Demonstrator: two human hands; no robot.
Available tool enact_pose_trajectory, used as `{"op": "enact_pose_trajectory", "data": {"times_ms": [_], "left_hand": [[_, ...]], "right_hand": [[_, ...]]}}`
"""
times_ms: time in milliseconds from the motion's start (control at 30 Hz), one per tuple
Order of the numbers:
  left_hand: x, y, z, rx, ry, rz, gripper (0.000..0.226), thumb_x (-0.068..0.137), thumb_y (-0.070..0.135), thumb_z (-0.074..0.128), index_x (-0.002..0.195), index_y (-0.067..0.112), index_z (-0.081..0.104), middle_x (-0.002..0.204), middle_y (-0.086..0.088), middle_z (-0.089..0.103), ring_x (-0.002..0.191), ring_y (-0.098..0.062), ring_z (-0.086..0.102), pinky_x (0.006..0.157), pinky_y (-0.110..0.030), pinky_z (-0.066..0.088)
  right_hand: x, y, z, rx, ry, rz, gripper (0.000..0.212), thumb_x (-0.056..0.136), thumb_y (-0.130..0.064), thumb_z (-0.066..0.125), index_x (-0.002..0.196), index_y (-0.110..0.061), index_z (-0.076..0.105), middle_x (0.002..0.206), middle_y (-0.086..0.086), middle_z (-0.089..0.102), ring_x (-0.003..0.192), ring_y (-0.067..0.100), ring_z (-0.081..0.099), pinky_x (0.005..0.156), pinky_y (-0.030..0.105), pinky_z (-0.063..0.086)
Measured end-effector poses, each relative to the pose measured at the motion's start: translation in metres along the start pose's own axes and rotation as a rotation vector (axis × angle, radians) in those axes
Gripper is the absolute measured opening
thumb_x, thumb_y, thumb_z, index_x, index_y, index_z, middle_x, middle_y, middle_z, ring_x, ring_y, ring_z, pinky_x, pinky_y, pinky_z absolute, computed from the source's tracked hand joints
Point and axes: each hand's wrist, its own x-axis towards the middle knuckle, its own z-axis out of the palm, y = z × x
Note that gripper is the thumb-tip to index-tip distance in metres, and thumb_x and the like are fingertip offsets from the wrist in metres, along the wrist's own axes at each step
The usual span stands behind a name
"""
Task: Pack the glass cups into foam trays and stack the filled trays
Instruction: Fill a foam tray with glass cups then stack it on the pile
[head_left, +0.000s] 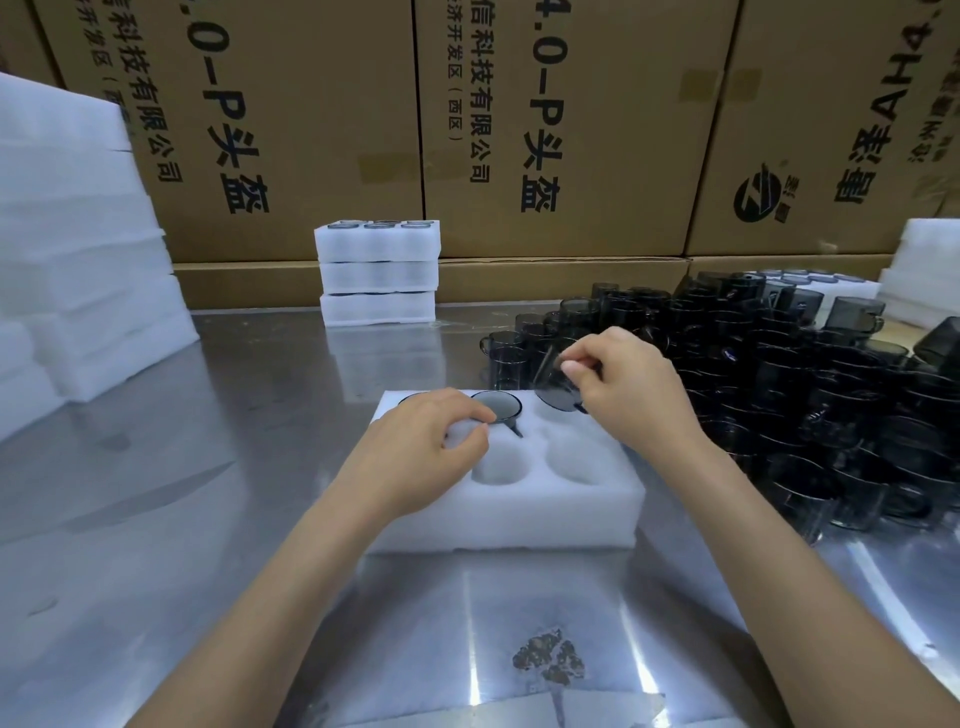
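Presently right hand (621, 387) pinches a tilted smoked glass cup (558, 387) over the foam tray (571, 512); left hand (431, 447) rests, fingers curled, empty, on the tray beside a seated cup (497, 407)

Loose cups (779, 395) crowd tray's (519, 519) right (touching), left tabletop (208, 467) open
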Motion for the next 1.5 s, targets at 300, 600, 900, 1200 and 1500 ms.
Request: {"op": "enact_pose_trajectory", "data": {"times_ms": [300,600,900,1200,1500], "left_hand": [[0.001,-0.001,0.001,0.015,0.012,0.014,0.026,0.092,0.033,0.046,0.11,0.036,0.064,0.115,0.025,0.059,0.107,0.0,0.048,0.082,-0.022,0.038],[0.004,-0.003,0.003,0.028,0.019,0.031,0.025,0.091,0.034,0.046,0.108,0.037,0.064,0.111,0.024,0.058,0.089,0.006,0.04,0.072,-0.015,0.033],[0.004,-0.003,0.003,0.033,0.025,0.044,0.024,0.09,0.035,0.047,0.107,0.037,0.064,0.104,0.026,0.054,0.087,0.022,0.036,0.07,0.001,0.029],[0.002,0.001,0.002,0.062,0.027,0.05,0.021,0.091,0.031,0.048,0.105,0.038,0.062,0.102,0.025,0.052,0.084,0.03,0.034,0.069,-0.005,0.029],[0.016,0.016,0.001,0.153,-0.002,0.06,0.031,0.094,0.035,0.046,0.123,0.034,0.056,0.126,0.02,0.054,0.115,-0.005,0.048,0.08,-0.023,0.037]], "right_hand": [[-0.003,-0.005,-0.003,0.014,-0.098,-0.021,0.023,0.085,-0.04,0.063,0.064,-0.042,0.056,0.071,-0.015,0.059,0.068,0.01,0.058,0.064,0.027,0.041],[0.001,-0.001,-0.004,0.019,-0.111,-0.005,0.028,0.084,-0.047,0.062,0.059,-0.038,0.057,0.061,-0.011,0.059,0.062,0.006,0.054,0.057,0.025,0.035],[0.001,0.008,0.0,0.074,-0.16,-0.103,0.01,0.084,-0.04,0.065,0.08,-0.031,0.062,0.142,-0.01,0.042,0.129,0.013,0.029,0.091,0.032,0.034],[0.001,0.008,-0.007,0.101,-0.256,-0.05,0.031,0.085,-0.044,0.061,0.117,-0.043,0.06,0.121,-0.018,0.062,0.082,0.012,0.067,0.082,0.031,0.047],[-0.011,0.021,-0.006,0.225,-0.23,-0.014,0.044,0.1,-0.034,0.034,0.144,-0.035,0.033,0.151,-0.023,0.025,0.14,-0.002,0.019,0.114,0.029,0.018]]}}
